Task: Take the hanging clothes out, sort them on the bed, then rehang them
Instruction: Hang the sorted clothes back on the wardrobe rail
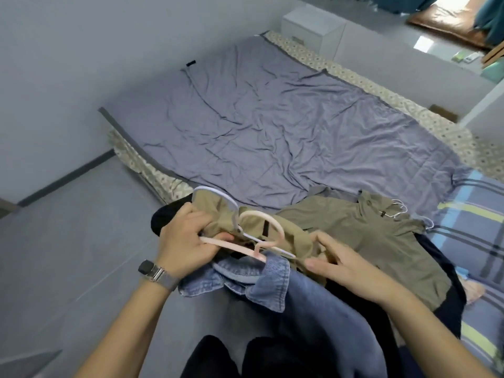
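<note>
A pile of clothes on hangers lies at the near end of the bed (272, 118). My left hand (188, 238) grips the arm of a pink hanger (261, 236) together with tan fabric (215, 205). My right hand (346, 268) rests with straight fingers on the tan garment, fingertips by the hanger's other end. A blue denim jacket (272, 285) hangs from the pink hanger toward me. An olive shirt (368, 230) lies to the right, with a white wire hanger (399, 208) at its collar. A white hanger (218, 195) arcs over the tan garment.
A grey-blue sheet covers the bed, and a striped blanket (469, 222) lies at the right. A white nightstand (311, 31) stands at the bed's far end. Grey floor (68, 241) runs along the left side. My dark-trousered legs (245, 358) show at the bottom.
</note>
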`<state>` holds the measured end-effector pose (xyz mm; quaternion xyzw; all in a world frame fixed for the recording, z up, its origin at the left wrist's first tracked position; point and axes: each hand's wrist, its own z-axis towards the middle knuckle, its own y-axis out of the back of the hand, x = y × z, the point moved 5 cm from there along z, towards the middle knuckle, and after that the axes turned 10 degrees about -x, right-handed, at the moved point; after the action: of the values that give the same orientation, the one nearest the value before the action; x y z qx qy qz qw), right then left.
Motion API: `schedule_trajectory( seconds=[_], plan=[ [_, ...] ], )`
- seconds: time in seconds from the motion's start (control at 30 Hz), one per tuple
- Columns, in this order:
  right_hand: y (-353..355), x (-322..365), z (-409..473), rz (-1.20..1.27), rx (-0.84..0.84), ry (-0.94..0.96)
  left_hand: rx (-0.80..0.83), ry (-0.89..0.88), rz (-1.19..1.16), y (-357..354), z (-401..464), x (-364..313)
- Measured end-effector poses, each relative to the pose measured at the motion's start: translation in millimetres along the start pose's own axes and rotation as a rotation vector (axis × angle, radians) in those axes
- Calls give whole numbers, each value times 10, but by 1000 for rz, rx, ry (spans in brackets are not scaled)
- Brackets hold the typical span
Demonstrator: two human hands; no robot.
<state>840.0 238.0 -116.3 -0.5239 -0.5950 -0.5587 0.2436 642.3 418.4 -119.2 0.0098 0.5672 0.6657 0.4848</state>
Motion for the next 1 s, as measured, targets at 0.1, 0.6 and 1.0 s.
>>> schedule_trajectory(
  seconds=[0.1, 0.6, 1.0],
  plan=[
    [-724, 630, 188, -210, 127, 133, -143, 123, 29, 671, -263, 437],
    [-3776, 2578, 294, -239, 681, 576, -626, 527, 603, 3438, -2308, 1603],
    [-5740, 3420, 74, -210, 1153, 615, -1046, 1023, 721, 4659, -3574, 1933]
  ],
)
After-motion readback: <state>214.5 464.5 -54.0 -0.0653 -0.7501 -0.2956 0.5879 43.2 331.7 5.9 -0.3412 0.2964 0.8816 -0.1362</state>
